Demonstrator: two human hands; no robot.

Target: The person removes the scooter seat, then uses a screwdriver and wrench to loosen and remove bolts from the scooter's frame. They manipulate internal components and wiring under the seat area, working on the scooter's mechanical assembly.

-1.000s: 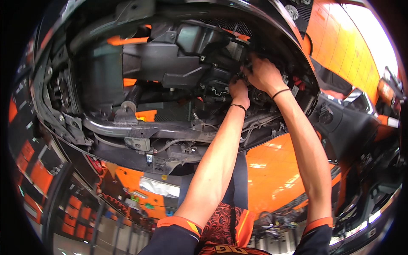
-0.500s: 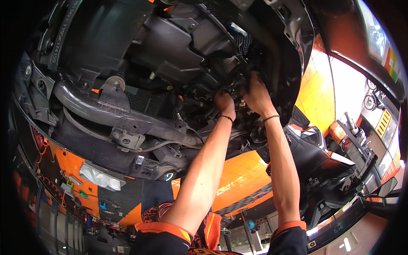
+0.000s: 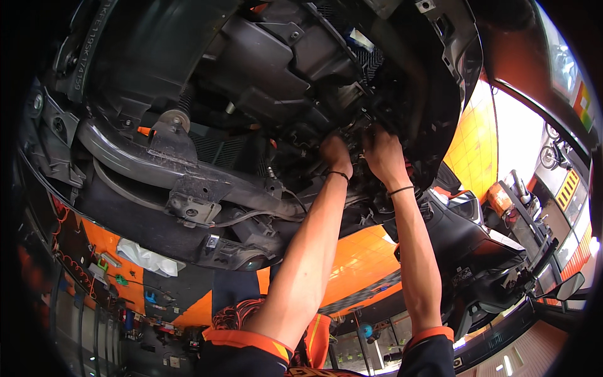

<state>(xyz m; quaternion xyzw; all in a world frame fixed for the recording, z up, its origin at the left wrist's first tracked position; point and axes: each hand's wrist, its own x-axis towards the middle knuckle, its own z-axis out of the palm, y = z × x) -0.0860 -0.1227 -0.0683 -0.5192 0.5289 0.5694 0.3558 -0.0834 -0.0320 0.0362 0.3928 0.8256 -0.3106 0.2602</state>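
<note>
My two hands reach into the dark frame and black parts of a motor scooter. My left hand (image 3: pixel 335 152) has its fingers curled among hoses and fittings (image 3: pixel 298 136), their tips hidden; what they grip is unclear. Just to its right, my right hand (image 3: pixel 384 155) has bent fingers pressed into the same dark cluster, on something I cannot make out. A grey metal tube (image 3: pixel 122 157) with a bolted bracket (image 3: pixel 169 135) runs left of my hands, and a moulded black plastic panel (image 3: pixel 251 60) lies beyond them.
Orange and black flooring (image 3: pixel 352 264) shows around the scooter. At the right are another black scooter (image 3: pixel 477 270), an open doorway and parked motorbikes (image 3: pixel 546 154). At the lower left lie a white sheet (image 3: pixel 147 254), small tools and a coiled red hose (image 3: pixel 81 273).
The view has swung since a second ago, showing the doorway and more flooring. Both hands have shifted slightly within the same cluster of parts; my right hand sits lower in the picture than half a second ago.
</note>
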